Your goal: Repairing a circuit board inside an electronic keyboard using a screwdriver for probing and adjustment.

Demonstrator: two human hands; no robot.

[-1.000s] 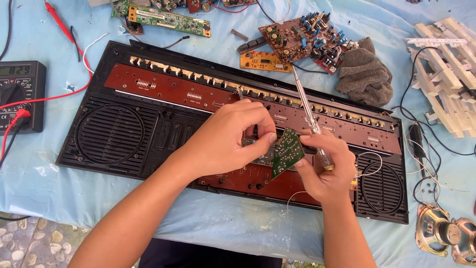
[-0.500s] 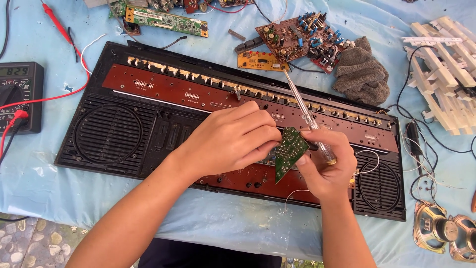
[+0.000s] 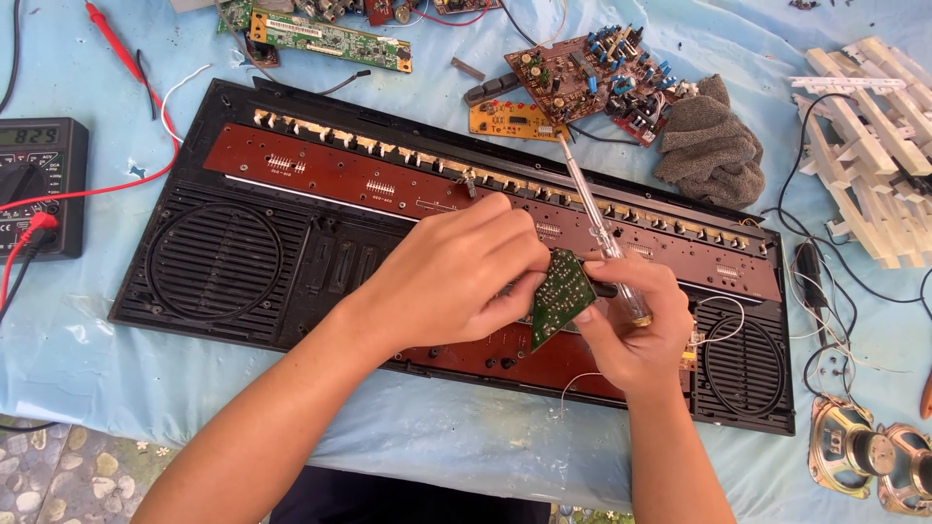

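A long black keyboard casing (image 3: 233, 267) lies back-up on a blue sheet, with a brown circuit strip (image 3: 330, 175) along its top and speaker grilles at both ends. My left hand (image 3: 456, 277) and my right hand (image 3: 631, 335) meet over its middle, both pinching a small green circuit board (image 3: 558, 296) that is tilted up on edge. My right hand also grips a clear-handled screwdriver (image 3: 597, 228), its shaft pointing up and away to the left.
A black multimeter (image 3: 34, 184) with red leads sits at the left edge. Loose circuit boards (image 3: 592, 78), an orange board (image 3: 510, 121) and a grey cloth (image 3: 709, 146) lie beyond the casing. White key sections (image 3: 874, 136) and two loose speakers (image 3: 869, 461) are at the right.
The green board has tipped more upright between my fingers. My hands have stayed over the middle of the casing with the screwdriver still in my right hand.
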